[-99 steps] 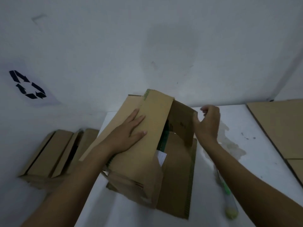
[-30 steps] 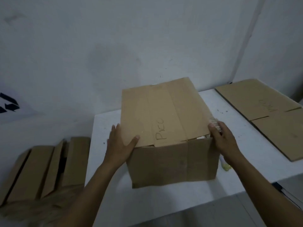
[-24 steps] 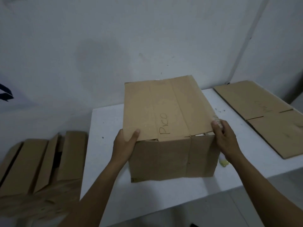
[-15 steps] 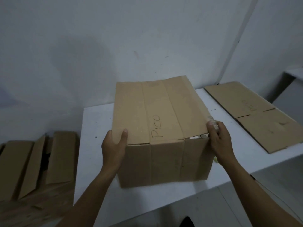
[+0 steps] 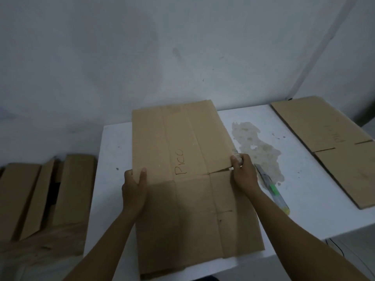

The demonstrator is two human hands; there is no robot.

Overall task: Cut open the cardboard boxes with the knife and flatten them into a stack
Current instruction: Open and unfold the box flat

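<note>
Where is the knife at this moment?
In the head view, the knife lies on the white table, just right of the right hand and the flattened box, at the edge of the stain.

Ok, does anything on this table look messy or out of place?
A blotchy brownish stain marks the white table just right of the flattened box; it looks like dried residue or worn paint. The knife lies along the stain's edge, beside the right hand.
</note>
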